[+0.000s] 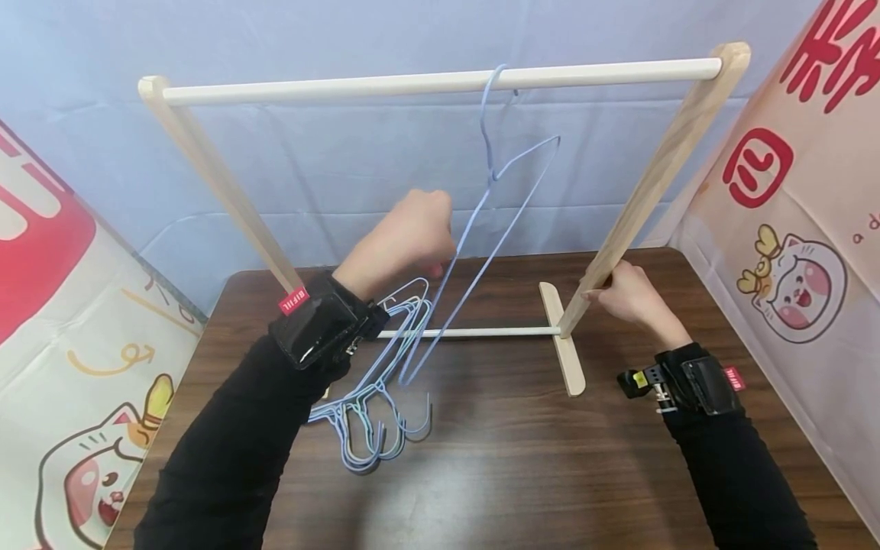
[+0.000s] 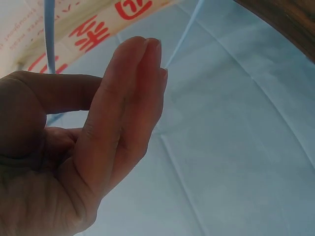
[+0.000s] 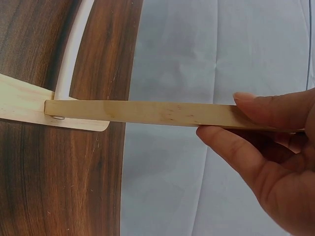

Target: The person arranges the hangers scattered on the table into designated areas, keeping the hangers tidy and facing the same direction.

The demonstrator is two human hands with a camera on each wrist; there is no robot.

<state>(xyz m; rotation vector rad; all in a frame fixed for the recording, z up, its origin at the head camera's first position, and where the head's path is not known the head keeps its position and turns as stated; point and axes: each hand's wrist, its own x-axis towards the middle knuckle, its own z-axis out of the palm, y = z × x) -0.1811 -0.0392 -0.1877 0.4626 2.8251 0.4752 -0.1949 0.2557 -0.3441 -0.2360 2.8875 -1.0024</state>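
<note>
A pale blue wire hanger (image 1: 491, 176) hangs by its hook from the top bar (image 1: 309, 90) of a wooden rack, a bit right of the bar's middle. It hangs tilted, with its low corner pointing to the near left.

The left hand (image 1: 415, 233) is just to the left of this hanger, under the top bar. Its fingers are softly bent and lie close together, and they hold nothing that I can see. Bits of blue wire show behind them in the left wrist view, but I cannot tell if the hand touches the wire.

The right hand (image 1: 629, 294) is low on the right post (image 1: 649, 172) of the rack. Its thumb and fingers pinch the flat wood from two sides. Below it, the post stands on a flat wooden foot (image 1: 572, 367), and a thin white low bar (image 1: 509, 331) runs left from there. The left post (image 1: 220, 176) goes down behind the left arm.

A bunch of pale blue hangers (image 1: 364, 397) lies on the near left, beside the left arm, with most hooks at its near end.

The rack stands on a dark brown wooden table (image 1: 495, 466). A light blue cloth (image 1: 378, 160) hangs at the far side. A cat picture is on the left sheet (image 1: 41, 382), and another is on the right sheet (image 1: 715, 244).
</note>
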